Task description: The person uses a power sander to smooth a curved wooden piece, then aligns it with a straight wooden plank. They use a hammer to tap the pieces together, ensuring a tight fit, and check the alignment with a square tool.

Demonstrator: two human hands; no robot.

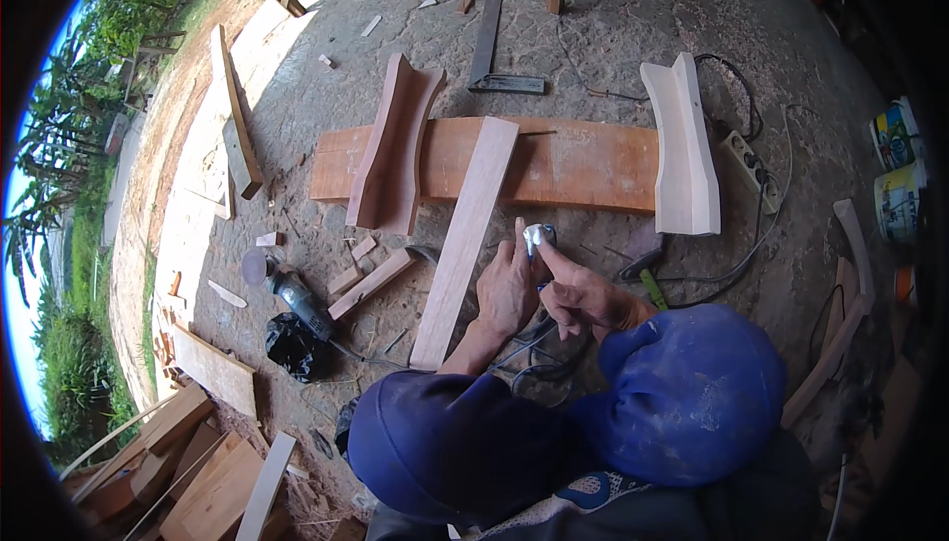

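Note:
My left hand (506, 286) and my right hand (590, 296) meet in front of me, above the ground. Between their fingertips is a small white-and-blue object (535, 236), too small to name. Closed fingers of my left hand steady it from the left. My right index finger presses on its white part, while the other right fingers curl inward. A long pale board (467, 245) slants beside my left hand, its far end resting on a thick reddish plank (583, 167). Two curved, V-shaped wooden pieces, one reddish (393, 151) and one pale (684, 151), lie across that plank.
An angle grinder (301, 302) lies at left by a black plastic bag (295, 345). A hammer (381, 279) and wood offcuts are near it. Beyond the plank is a try square (491, 52). Cords trail to a power strip (748, 170); buckets (898, 200) stand at right.

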